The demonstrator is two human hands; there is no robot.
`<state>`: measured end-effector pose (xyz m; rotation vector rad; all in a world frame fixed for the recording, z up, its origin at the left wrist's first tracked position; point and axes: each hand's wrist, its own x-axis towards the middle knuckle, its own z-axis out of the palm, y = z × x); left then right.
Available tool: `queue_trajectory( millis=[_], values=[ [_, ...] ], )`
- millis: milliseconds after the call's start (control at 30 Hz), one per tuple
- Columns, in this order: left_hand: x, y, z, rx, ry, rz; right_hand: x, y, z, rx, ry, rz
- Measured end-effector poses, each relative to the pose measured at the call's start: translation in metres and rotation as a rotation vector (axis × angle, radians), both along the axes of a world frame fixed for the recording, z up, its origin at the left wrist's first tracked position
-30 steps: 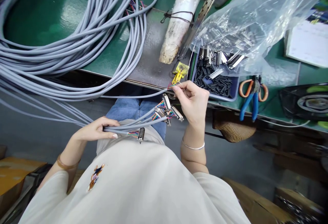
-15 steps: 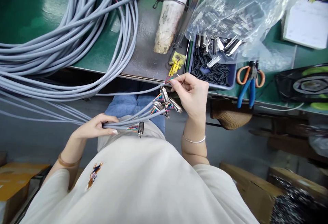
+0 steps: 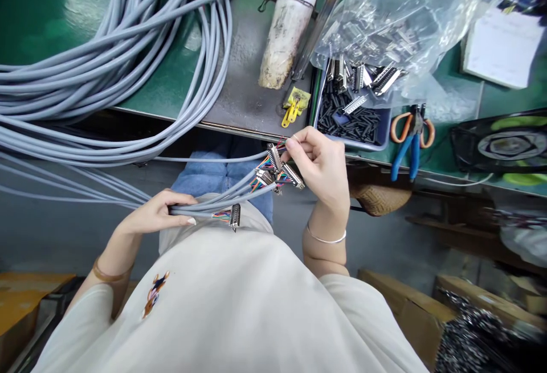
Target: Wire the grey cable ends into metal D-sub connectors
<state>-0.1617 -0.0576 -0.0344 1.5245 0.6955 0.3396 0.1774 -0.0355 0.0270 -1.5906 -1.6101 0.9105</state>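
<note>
Head view, clock face centred on the frame. Left hand (image 3: 160,212), between 8 and 9 o'clock: fingers curled partly closed round a bundle of gray cables (image 3: 205,207), thumb beneath. The bundle runs from the left edge to the centre, its ends fanned into colored wires and metal-shelled connectors (image 3: 274,158) clustered just beside the right hand; one separate connector (image 3: 235,216) sits between 7 and 8 o'clock, over the pale shirt. Right hand (image 3: 320,162), near centre toward 3 o'clock: thumb and forefinger pinched nearly together on thin loose wires (image 3: 282,142) at the end of a single gray cable (image 3: 213,160); other fingers folded. Yellow clip (image 3: 291,112) on the metal plate (image 3: 241,88) at 1 o'clock, near the right fingertips; wrapped white tube (image 3: 286,31) beyond, toward 12. Blue tray (image 3: 363,144) at 2 o'clock, holding short black tubes (image 3: 359,125) and more connectors, a clear plastic bag (image 3: 384,25) partly over it. Pliers (image 3: 412,139) just short of 3 o'clock, orange and blue handles, beside the tray. White paper (image 3: 502,48) farther out at 2. Large cable coil (image 3: 128,48) on the green table (image 3: 151,97) at 10 o'clock.
</note>
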Motion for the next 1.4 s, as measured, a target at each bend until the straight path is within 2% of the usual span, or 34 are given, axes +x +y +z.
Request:
queue_trajectory(
  millis=[267,533,667,800,933,1000,1100,1233,1400],
  values=[
    [-0.001,-0.002,-0.003,-0.009,0.005,0.044,-0.002,-0.003,0.014,-0.013,-0.045,0.057],
    [0.005,-0.010,-0.006,0.031,0.114,0.122,-0.003,0.000,0.013,-0.024,0.033,0.037],
    [0.021,-0.011,0.001,0.122,0.243,0.138,-0.002,0.001,0.009,-0.033,0.005,0.054],
    [0.052,-0.011,0.002,0.226,0.344,0.102,-0.002,0.002,0.004,-0.047,-0.003,0.049],
    [0.083,-0.010,-0.012,0.451,0.437,0.081,-0.002,0.003,0.001,-0.024,-0.019,0.042],
    [0.092,-0.010,-0.021,0.590,0.474,0.031,-0.002,0.002,0.000,-0.001,-0.026,0.025],
    [0.100,-0.010,-0.031,0.755,0.397,-0.003,0.000,0.002,-0.002,0.038,-0.017,-0.020],
    [0.110,-0.013,-0.046,0.777,0.169,0.111,0.002,0.001,-0.005,0.077,-0.024,-0.058],
    [0.126,-0.015,-0.059,0.815,0.091,0.300,0.003,0.001,-0.005,0.072,-0.027,-0.069]
  ],
)
